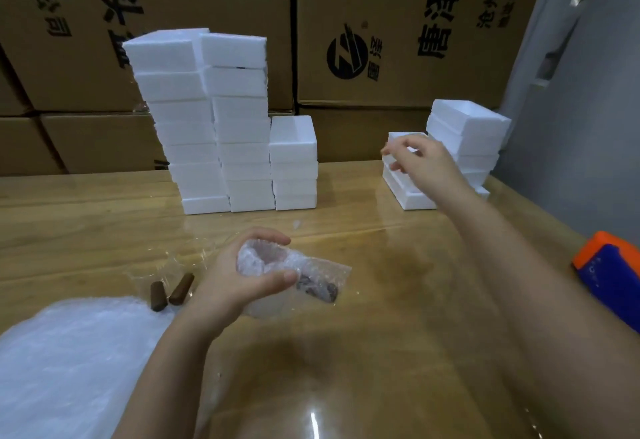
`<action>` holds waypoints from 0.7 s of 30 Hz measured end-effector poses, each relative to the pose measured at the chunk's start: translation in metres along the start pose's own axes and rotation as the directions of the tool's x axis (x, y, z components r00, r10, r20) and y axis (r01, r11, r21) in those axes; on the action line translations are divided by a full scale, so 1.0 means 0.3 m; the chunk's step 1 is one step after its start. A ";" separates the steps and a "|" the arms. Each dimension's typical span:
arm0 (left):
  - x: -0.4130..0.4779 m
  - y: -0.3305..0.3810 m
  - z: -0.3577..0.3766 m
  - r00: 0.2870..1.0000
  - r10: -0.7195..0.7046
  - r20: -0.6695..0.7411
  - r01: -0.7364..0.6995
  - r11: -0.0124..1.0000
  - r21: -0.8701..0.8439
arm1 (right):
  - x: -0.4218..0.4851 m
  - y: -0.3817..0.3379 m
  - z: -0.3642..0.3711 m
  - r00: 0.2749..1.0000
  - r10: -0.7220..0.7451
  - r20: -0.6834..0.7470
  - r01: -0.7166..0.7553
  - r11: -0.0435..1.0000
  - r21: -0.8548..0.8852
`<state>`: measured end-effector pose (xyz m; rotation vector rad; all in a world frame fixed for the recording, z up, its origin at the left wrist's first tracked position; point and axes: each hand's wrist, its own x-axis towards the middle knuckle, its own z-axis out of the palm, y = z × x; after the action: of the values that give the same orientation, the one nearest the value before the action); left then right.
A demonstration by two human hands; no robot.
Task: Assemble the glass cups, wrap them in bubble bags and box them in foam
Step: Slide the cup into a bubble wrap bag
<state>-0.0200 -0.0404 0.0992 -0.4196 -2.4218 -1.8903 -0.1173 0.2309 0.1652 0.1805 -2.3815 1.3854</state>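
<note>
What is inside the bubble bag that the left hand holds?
A brown handle shows through the bag. The cup's glass cannot be made out under the bubbles.

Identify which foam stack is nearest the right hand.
The low stack beside the right hand, in front of the taller right-side stack.

The bubble bag (294, 272) in the grip of the left hand (239, 276) conceals the cup; only a dark, indistinct shape shows through the wrap. The right hand (426, 161) is motion-blurred and covers part of the foam box (412, 199); finger contact cannot be determined. The orange and blue object (609, 265) is cut off by the right edge.
</note>
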 end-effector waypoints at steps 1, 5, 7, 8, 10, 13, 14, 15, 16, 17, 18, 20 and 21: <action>0.001 0.003 0.000 1.000 0.003 -0.003 -0.003 1.000 -0.001 | 0.072 0.041 -0.038 0.998 0.030 -0.057 -0.036 0.994 -0.101; 0.006 0.006 -0.004 1.000 0.007 -0.026 -0.007 1.000 0.006 | 0.321 0.191 -0.213 0.985 0.096 -0.146 -0.150 0.892 -0.426; 0.006 0.009 -0.006 0.999 0.011 -0.048 -0.011 1.000 0.001 | 0.404 0.248 -0.290 0.980 0.136 -0.145 -0.194 0.820 -0.539; 0.006 0.012 -0.005 0.999 0.011 -0.053 -0.011 1.000 0.001 | 0.437 0.273 -0.320 0.977 0.162 -0.138 -0.212 0.793 -0.571; 0.007 0.017 -0.004 0.998 0.006 -0.061 -0.006 1.000 0.005 | 0.487 0.307 -0.355 0.969 0.219 -0.116 -0.243 0.742 -0.624; 0.005 0.025 -0.006 0.997 0.003 -0.076 -0.002 1.000 0.008 | 0.520 0.341 -0.371 0.948 0.310 -0.066 -0.284 0.738 -0.612; 0.005 0.026 -0.010 0.997 0.000 -0.081 0.001 1.000 0.007 | 0.523 0.350 -0.367 0.941 0.333 -0.058 -0.301 0.747 -0.592; 0.005 0.027 -0.012 0.996 -0.001 -0.085 0.002 1.000 0.003 | 0.525 0.359 -0.367 0.939 0.337 -0.065 -0.309 0.748 -0.587; 0.004 0.028 -0.015 0.996 -0.002 -0.090 0.001 1.000 -0.004 | 0.530 0.366 -0.367 0.943 0.322 -0.080 -0.304 0.741 -0.598; 0.006 0.027 -0.020 0.995 0.001 -0.099 -0.002 1.000 -0.014 | 0.538 0.370 -0.367 0.950 0.300 -0.092 -0.292 0.737 -0.610; 0.008 0.025 -0.023 0.994 0.002 -0.110 -0.005 1.000 -0.023 | 0.544 0.371 -0.364 0.955 0.283 -0.093 -0.279 0.739 -0.613; 0.010 0.021 -0.026 0.992 -0.001 -0.124 -0.004 0.999 -0.039 | 0.552 0.369 -0.349 0.958 0.280 -0.057 -0.256 0.754 -0.605; 0.010 0.020 -0.027 0.992 -0.004 -0.127 -0.003 0.999 -0.051 | 0.556 0.374 -0.343 0.956 0.290 -0.037 -0.252 0.753 -0.608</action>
<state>-0.0226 -0.0464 0.1075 -0.2913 -2.2981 -1.9203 -0.2773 0.3891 0.1838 -0.3202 -2.8519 0.6369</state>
